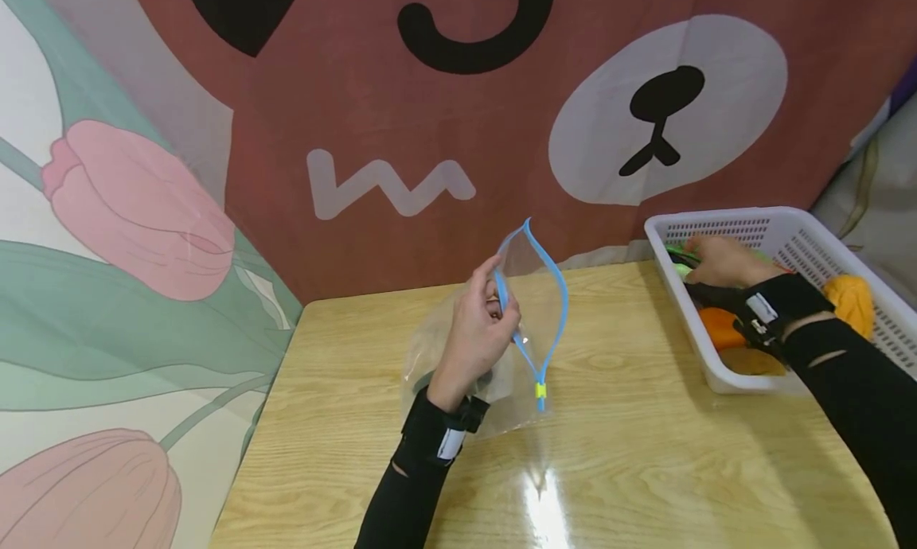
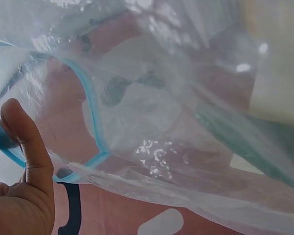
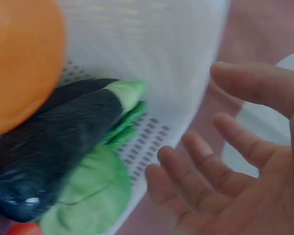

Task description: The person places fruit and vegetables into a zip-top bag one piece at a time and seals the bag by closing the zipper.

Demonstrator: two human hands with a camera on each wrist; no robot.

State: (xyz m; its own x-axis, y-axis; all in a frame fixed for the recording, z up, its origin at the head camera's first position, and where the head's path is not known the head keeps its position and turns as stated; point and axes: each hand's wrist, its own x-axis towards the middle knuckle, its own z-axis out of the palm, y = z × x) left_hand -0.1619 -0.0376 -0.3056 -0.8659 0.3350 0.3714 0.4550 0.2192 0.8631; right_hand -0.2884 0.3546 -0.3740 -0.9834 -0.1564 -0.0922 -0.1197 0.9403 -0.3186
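With left grip [image 1: 476,326] pinching the clear bag [image 1: 505,386] by its blue rim [image 1: 564,294], hold it wide. With right grip [image 1: 727,262] apart in the basket [image 1: 748,383] at frame right, grasp squarely.

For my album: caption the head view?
Left hand holds a clear blue-rimmed plastic bag; right hand reaches over a white plastic basket.
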